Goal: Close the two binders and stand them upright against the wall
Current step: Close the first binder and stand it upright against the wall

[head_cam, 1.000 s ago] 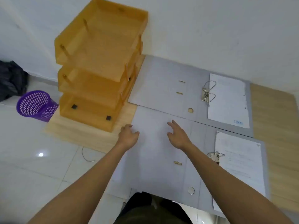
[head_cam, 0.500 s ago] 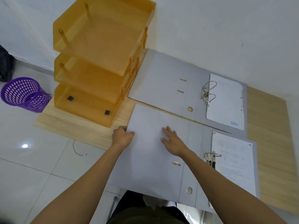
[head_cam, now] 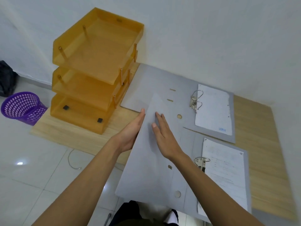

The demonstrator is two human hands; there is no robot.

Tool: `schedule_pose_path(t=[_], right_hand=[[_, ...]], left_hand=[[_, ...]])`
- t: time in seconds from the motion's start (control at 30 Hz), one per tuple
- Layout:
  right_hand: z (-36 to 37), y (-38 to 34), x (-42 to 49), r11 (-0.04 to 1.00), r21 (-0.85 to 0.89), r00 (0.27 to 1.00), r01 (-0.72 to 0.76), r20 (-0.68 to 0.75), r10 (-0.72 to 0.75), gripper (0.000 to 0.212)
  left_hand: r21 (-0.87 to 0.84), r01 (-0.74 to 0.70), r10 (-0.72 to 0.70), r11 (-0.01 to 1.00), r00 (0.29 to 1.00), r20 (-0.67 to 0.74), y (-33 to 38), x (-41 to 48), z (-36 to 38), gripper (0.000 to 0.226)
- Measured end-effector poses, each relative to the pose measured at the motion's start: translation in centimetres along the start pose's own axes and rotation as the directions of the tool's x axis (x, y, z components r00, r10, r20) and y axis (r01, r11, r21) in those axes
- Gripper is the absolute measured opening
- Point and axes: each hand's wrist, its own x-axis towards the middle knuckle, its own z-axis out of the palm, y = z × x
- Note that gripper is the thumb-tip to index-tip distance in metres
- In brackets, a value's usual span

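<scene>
Two grey lever-arch binders lie on a wooden board on the floor, both with white sheets on their right halves. The far binder (head_cam: 156,85) lies open flat by the wall. The near binder (head_cam: 146,173) has its left cover raised and tilted up. My left hand (head_cam: 130,134) grips that cover's left edge from underneath. My right hand (head_cam: 164,136) rests flat on the cover's inner face, fingers spread. The near binder's ring clip (head_cam: 201,162) shows just right of my right forearm.
An orange three-tier letter tray (head_cam: 96,69) stands at the board's left end against the white wall. A purple mesh basket (head_cam: 22,106) and a dark bag (head_cam: 6,79) sit on the tiled floor to the left. A thin wire (head_cam: 71,160) lies on the tiles.
The near binder's left cover, flat a second ago, has been lifted off the board and swung up to the right. My left hand has slid under its edge.
</scene>
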Motion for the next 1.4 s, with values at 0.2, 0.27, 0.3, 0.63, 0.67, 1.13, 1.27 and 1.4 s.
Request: schedule_pose_path(t=[0.2, 0.27, 0.3, 0.63, 0.67, 1.13, 1.27, 1.4], right_hand=[[-5.5, 0.7, -5.2, 0.992, 0.117, 0.995, 0.052, -0.09, -0.042, 0.075], [-7.8, 1.8, -6.9, 0.98, 0.189, 0.991, 0.056, -0.133, -0.031, 0.075], [-8.9, 2.3, -7.7, 0.972, 0.23, 0.989, 0.052, -0.147, -0.018, 0.073], [-19.6, 9.6, -14.1, 0.947, 0.318, 0.952, -0.039, -0.276, 0.133, 0.061], [-20.5, 10.4, -14.4, 0.947, 0.315, 0.951, -0.059, -0.272, 0.15, 0.059], [-24.4, 25.8, -17.4, 0.91, 0.277, 0.814, -0.309, -0.418, 0.404, 0.078], [-23.3, 29.2, -17.2, 0.887, 0.087, 0.824, -0.453, -0.338, 0.454, 0.085], [-20.6, 30.0, -16.6, 0.882, -0.304, 0.932, -0.361, -0.127, 0.338, 0.083]], left_hand=[[0.086, -0.059, 0.061, 0.995, 0.998, -0.02, -1.9, 2.9, 8.9, 0.074], [0.132, -0.074, 0.074, 0.989, 0.997, 0.004, -3.7, 3.6, 12.1, 0.072], [0.174, -0.101, 0.095, 0.98, 0.995, 0.038, -4.6, 4.0, 13.6, 0.068], [0.678, 0.029, 0.101, 0.734, 0.983, -0.152, -14.5, 8.8, 18.4, 0.081], [0.702, 0.045, 0.11, 0.711, 0.979, -0.174, -14.9, 8.8, 18.7, 0.078], [0.768, 0.253, 0.155, 0.588, 0.897, -0.415, -19.2, 10.8, 21.3, 0.119], [0.687, 0.313, 0.143, 0.656, 0.842, -0.52, -21.0, 10.6, 21.7, 0.107], [0.709, 0.365, 0.153, 0.603, 0.82, -0.552, -21.3, 10.8, 22.4, 0.095]])
